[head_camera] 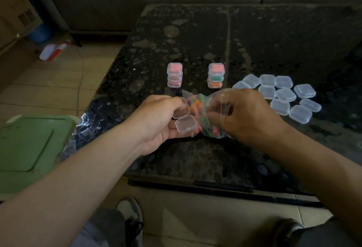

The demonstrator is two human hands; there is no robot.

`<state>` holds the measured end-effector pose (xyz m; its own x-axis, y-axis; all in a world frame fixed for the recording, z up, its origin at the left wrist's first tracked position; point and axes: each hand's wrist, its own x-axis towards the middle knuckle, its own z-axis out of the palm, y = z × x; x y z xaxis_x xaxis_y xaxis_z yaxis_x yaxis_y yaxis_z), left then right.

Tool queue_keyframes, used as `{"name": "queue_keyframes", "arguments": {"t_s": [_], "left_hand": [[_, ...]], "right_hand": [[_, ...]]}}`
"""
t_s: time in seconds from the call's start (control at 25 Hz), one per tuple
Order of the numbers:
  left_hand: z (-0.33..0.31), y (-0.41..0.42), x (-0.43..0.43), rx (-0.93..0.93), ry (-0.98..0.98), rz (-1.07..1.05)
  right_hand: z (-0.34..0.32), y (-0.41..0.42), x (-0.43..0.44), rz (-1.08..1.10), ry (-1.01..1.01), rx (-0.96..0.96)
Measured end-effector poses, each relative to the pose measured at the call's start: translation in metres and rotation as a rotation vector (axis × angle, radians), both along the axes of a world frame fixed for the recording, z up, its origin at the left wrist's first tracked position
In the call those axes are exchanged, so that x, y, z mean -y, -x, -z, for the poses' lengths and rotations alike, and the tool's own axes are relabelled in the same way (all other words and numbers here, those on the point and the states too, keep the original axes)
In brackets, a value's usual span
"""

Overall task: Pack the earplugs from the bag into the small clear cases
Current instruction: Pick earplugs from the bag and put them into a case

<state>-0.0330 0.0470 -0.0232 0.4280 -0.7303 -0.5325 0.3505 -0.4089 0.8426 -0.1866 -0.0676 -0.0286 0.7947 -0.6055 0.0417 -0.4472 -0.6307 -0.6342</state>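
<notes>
Clear bag (216, 97) of orange, green earplugs (195, 106); open case (186, 125) empty.

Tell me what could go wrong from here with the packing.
1. The left hand holds the open case right against the bag, which the right hand grips. The bag is crowded with earplugs, so a few could slip out onto the table.
2. The two stacks of filled cases stand just beyond both hands. A bump while reaching forward might topple them.
</notes>
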Motion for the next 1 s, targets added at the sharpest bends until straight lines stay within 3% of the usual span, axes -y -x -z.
{"name": "queue_keyframes", "arguments": {"t_s": [0.24, 0.72, 1.0], "left_hand": [[0.001, 0.002, -0.001, 0.056, 0.027, 0.087], [0.007, 0.005, 0.002, 0.192, 0.045, 0.104], [0.005, 0.004, 0.001, 0.245, 0.022, 0.075]], "right_hand": [[0.005, -0.001, 0.002, -0.036, -0.07, 0.092], [0.015, -0.009, 0.02, -0.085, -0.044, -0.025], [0.011, -0.007, 0.014, -0.179, 0.111, 0.004]]}}
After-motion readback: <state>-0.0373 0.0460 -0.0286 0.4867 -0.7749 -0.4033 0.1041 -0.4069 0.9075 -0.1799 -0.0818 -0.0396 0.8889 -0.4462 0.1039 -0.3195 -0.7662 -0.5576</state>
